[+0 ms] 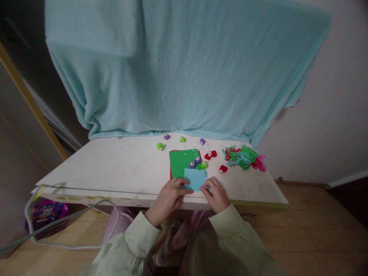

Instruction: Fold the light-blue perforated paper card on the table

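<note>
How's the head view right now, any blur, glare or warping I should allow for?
Head view: dim, flat light, no glare; wide-angle bending at the edges; soft focus overall, so the small punches lack detail; both hands, left and right, on the light blue paper, read clearly.

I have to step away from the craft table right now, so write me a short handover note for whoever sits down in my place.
Left hand: resting on the light blue paper square, pressing its left edge at the near edge of the white table.
Right hand: at the square's lower right corner, with a small punch seemingly under the fingers; the grip itself is hidden.
Green sheet lies just behind the square, over a red one; purple and green punches sit on it.
Red punches lie to the right, beside a pile of punched scraps.
Done: many strips already punched.
Left: the blue square looks uncut so far.
</note>
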`<state>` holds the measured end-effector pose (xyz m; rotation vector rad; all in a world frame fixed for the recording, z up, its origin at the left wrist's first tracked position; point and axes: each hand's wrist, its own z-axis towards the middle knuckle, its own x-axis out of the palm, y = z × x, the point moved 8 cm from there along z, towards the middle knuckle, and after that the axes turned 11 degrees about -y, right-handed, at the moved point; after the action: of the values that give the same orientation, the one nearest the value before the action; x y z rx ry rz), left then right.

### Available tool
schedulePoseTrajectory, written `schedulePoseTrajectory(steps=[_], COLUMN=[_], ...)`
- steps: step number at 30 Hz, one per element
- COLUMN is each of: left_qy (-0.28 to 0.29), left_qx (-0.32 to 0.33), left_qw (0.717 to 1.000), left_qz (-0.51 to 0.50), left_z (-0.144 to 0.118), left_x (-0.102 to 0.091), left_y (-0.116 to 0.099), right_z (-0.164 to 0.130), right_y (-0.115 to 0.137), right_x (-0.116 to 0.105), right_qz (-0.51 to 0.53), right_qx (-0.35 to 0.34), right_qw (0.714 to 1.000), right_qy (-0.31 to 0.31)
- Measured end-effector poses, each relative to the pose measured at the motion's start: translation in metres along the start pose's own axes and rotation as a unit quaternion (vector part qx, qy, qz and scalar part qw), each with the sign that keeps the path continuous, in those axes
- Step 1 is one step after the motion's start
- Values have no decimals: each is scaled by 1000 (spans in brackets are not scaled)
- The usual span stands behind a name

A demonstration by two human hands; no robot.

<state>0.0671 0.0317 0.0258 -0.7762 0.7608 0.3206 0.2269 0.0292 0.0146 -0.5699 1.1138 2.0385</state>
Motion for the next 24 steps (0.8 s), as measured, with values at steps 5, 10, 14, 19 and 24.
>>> schedulePoseTrajectory(steps=[5,10,14,19,24], left_qy=[21,1,-13,-18,-15], left_qx=[27,42,51,61,56], left_qw=[997,993,992,990,990], left_qz=[76,107,112,127,130], left_z=[-3,-9,-12,-13,-12], left_x=[2,-4,-4,0,-1], left_y=[-12,-27,-28,-23,-24], right_z=[2,-3,-21,-31,-32], right_y=[-1,15,48,57,46], right_x=[-4,-33,-26,-8,-12], right_qz=[27,43,-19,-89,-112], right_qx=[14,9,-88,-136,-144], right_qw=[999,993,995,987,983], right_qy=[-24,-112,-51,-11,-26])
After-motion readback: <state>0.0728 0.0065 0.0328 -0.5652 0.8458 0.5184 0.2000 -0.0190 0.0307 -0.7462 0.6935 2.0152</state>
